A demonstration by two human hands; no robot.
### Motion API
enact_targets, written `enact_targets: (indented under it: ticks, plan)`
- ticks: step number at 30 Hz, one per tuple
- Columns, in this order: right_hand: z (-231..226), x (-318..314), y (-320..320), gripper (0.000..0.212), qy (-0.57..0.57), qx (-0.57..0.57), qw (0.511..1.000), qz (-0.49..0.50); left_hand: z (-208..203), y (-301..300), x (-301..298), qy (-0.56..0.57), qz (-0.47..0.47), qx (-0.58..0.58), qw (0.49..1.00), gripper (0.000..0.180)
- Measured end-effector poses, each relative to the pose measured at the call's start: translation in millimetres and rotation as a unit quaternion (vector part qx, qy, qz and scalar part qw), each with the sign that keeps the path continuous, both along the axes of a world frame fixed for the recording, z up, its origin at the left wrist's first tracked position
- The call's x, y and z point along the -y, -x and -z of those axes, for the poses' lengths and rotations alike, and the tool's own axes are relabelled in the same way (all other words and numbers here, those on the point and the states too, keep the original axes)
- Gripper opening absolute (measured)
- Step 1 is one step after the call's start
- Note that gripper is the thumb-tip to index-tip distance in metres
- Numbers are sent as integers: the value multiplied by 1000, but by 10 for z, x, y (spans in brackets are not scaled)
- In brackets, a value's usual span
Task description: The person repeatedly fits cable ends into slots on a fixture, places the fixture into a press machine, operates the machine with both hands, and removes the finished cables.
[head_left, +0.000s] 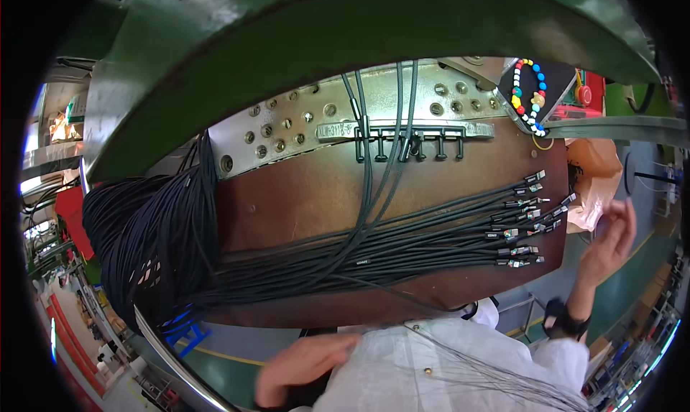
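My right hand [607, 245] is raised past the table's right edge, fingers apart, with nothing seen in it. Its fingertips are just below a thin black disc [629, 173]; I cannot tell if they touch. Smeared by motion, my left hand [305, 362] is low in front of my white shirt, below the table edge. Across the brown table [287, 196] lies a bundle of black cables [402, 248], their plug ends [514, 234] gathered at the right. A few cables [406, 99] run up through a toothed black holder [438, 145] on a metal bar.
A thick coil of black cable [158, 232] hangs over the table's left end. Above curves a green machine frame [345, 31], over a drilled metal plate [277, 132]. A beaded string [517, 96] hangs at the upper right, above a pinkish bag [593, 175].
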State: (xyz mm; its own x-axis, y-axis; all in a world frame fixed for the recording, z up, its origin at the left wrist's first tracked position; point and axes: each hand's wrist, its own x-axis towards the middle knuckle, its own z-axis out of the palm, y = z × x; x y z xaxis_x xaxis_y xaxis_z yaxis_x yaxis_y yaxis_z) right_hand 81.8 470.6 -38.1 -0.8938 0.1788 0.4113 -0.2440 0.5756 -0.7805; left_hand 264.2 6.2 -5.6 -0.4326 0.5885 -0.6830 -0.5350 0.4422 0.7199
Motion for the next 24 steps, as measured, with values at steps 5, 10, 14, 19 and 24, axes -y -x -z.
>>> enact_targets:
  ticks: [5,10,14,19,24]
  plan:
    - [1053,91,-1028,52,-266,230,928,-123,1542,-1144,-53,231,-504,-122,823,26]
    - [1786,-66,-1284,46,-57,213,972,-76,1552,-980,1,344,-346,-263,832,24]
    - [1605,-17,-1114,34,-213,172,956,-105,1483,-814,-36,335,-353,-293,823,23]
    - [1354,130,-1071,20,-221,257,937,-85,1365,-716,-72,369,-299,-380,794,21]
    - [1239,275,-982,15,-169,219,956,-93,1363,-660,-131,350,-354,-370,784,20]
